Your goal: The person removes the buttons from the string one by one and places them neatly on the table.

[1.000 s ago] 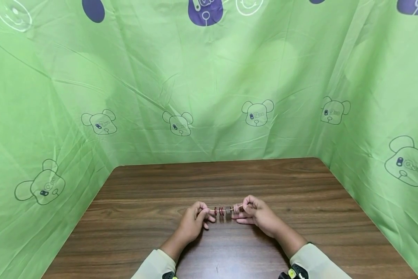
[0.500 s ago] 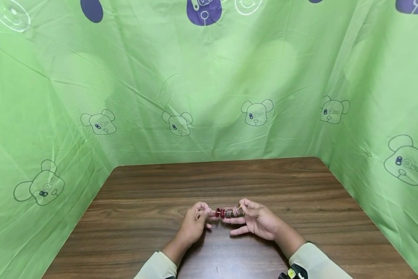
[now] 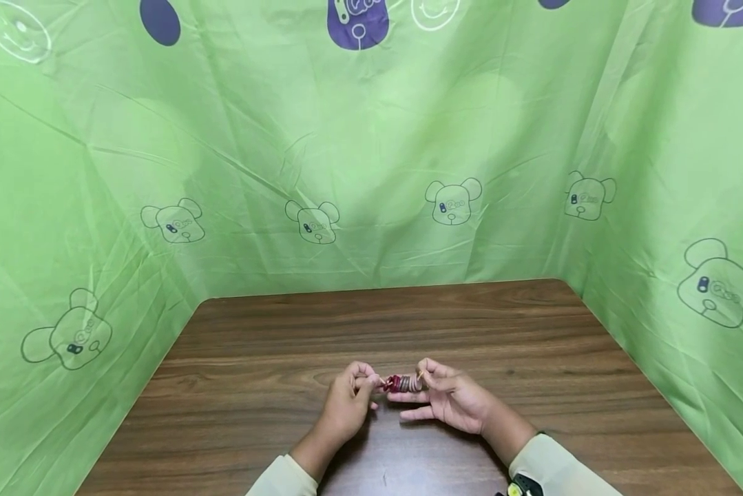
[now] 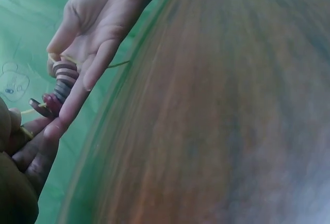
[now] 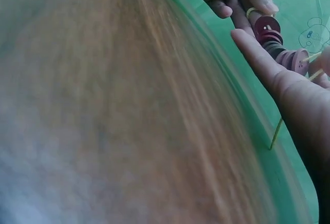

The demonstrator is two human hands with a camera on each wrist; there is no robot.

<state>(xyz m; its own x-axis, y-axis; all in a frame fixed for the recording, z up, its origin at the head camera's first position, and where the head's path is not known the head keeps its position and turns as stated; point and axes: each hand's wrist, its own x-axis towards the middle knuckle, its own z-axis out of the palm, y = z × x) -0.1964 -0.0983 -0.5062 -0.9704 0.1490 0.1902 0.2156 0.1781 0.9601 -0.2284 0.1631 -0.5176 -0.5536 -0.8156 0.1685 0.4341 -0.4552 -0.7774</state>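
Note:
A row of buttons [image 3: 403, 384], dark red, grey-brown and pink, is threaded on a thin yellow string [image 5: 276, 133]. My left hand [image 3: 345, 405] pinches the string between thumb and forefinger beside the red buttons [image 5: 267, 26]. On the pink side, my right hand [image 3: 461, 405] pinches the string between thumb and index finger. Its other fingers stretch out under the row, reaching toward the left hand's fingertips. In the left wrist view, a loose string tail [image 4: 119, 64] hangs out past the right hand's fingers. The buttons sit packed close together, with a red one tilted at the left end.
Both hands are over a brown wood-grain table [image 3: 253, 331]. Green cloth [image 3: 371, 138] printed with bear faces rises behind the table and along both sides.
The buttons, spaced apart along a taut string before, are now bunched together. My right hand has come left and lower, its lower fingers spreading under the row. My left hand stays nearly in place.

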